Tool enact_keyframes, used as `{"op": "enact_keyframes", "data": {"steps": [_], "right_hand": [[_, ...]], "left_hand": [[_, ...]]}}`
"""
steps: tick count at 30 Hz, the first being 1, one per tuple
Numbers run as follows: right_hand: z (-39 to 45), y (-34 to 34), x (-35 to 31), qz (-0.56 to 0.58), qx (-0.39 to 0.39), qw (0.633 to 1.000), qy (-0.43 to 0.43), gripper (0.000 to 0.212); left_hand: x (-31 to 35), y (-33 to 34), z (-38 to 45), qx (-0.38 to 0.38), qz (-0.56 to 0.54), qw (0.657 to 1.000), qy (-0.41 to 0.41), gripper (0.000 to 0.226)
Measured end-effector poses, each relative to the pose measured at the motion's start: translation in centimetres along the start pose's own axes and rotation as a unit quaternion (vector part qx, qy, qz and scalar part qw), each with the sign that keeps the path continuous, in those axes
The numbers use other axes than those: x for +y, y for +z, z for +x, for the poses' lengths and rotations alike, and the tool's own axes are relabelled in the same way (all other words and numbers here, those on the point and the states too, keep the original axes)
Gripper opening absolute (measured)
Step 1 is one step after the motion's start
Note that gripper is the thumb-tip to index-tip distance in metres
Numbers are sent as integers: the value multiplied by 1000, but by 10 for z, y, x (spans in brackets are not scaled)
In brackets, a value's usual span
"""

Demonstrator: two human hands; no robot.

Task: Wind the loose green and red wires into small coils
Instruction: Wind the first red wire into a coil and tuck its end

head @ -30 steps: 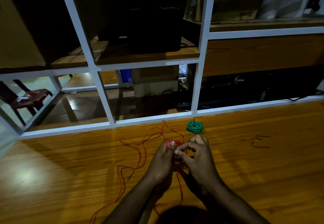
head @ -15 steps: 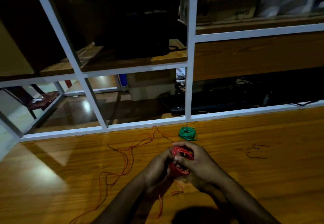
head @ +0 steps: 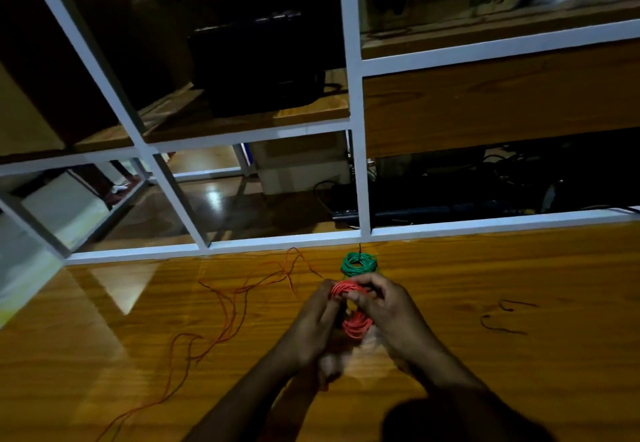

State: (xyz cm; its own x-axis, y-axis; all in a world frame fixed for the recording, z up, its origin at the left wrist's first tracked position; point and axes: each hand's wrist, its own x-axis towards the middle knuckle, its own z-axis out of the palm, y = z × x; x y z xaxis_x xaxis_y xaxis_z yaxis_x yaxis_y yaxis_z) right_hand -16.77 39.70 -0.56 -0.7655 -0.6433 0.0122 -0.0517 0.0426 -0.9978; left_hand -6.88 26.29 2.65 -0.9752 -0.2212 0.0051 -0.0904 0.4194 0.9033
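Left hand (head: 317,324) and right hand (head: 384,313) both grip the red wire coil (head: 351,306). The green coil (head: 359,263) lies on the desk (head: 519,355) just beyond them.

Glossy varnished wood bench (head: 485,355) mirrors the light; red wire (head: 356,325) and green coil (head: 358,264) show smooth plastic sheathing.

No readable text, label, brand or number can be made out. Faint dark marks are seen on the cardboard box (head: 446,1) on the shelf above the green coil (head: 359,263), but they are too blurred to be read.
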Motion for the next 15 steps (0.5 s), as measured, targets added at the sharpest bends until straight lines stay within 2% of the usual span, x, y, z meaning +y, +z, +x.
{"op": "enact_keyframes", "data": {"steps": [2, 6, 10, 13, 15], "right_hand": [[-1, 0, 10, -28, 21, 999, -18, 17], [-5, -4, 19, -114, 83, 989, -55, 31], [-6, -12, 21, -102, 105, 987, -67, 44], [-12, -15, 27, -82, 71, 993, -57, 47], [-18, -18, 34, -73, 51, 996, -30, 53]], "left_hand": [[1, 12, 3, 24, 48, 998, 18, 17], [4, 33, 7, 65, 65, 996, 19, 23], [10, 49, 11, 80, -18, 997, -4, 24], [14, 60, 10, 84, -108, 989, -52, 28], [16, 63, 11, 91, -131, 985, -65, 29]]}}
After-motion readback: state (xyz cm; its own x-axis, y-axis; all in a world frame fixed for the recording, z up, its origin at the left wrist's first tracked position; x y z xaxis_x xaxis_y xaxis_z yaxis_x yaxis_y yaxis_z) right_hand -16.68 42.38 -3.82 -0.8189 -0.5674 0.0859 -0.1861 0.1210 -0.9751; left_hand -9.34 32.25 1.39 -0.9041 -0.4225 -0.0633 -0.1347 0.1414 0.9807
